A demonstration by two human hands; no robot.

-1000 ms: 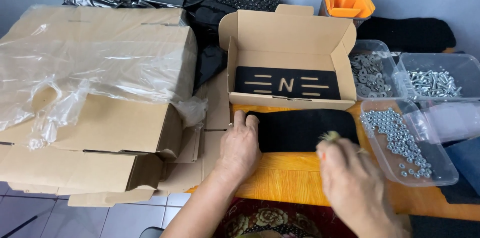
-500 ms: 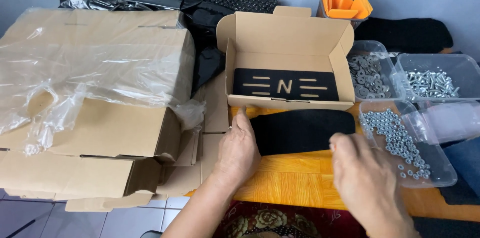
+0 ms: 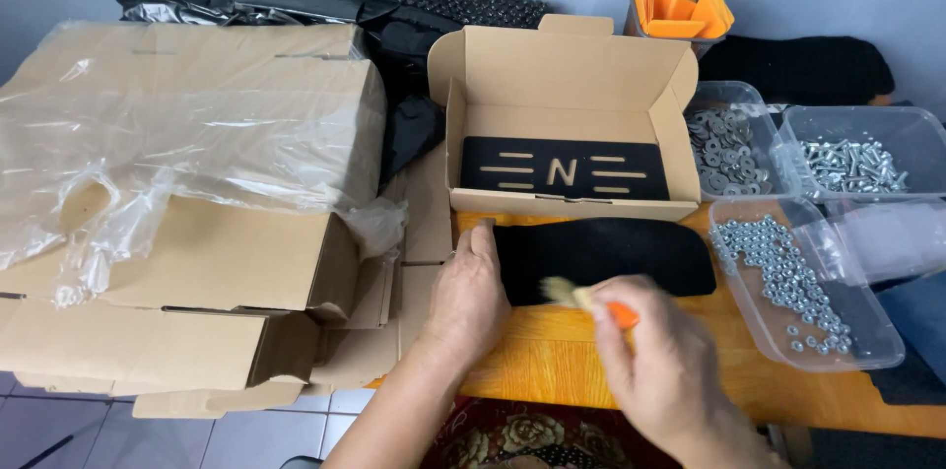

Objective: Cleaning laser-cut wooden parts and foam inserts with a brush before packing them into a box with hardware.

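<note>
the black felt pad (image 3: 606, 254) lies flat on the orange table (image 3: 552, 375), near its front edge and just in front of the open cardboard box (image 3: 567, 104). the right hand (image 3: 660, 370) is closed around a small brush (image 3: 581, 299) with an orange handle, its pale bristles touching the pad's lower left part. the left hand (image 3: 468, 297) lies open and flat, fingers pressed against the pad's left end, holding nothing.

inside the box sits a black plate (image 3: 564, 169) with cut-out lines. toward the table's right edge stand clear tubs: nuts (image 3: 778, 267) in the nearest, washers (image 3: 724, 139) and screws (image 3: 852, 164) behind it. stacked cartons under plastic film (image 3: 187, 164) sit off the left edge (black bags behind them).

the likely slip, as i judge it: if the left hand eases off, brushing could push the pad sideways toward the nut tub; a wide stroke might also knock that tub, which looks to overhang the front edge.
</note>
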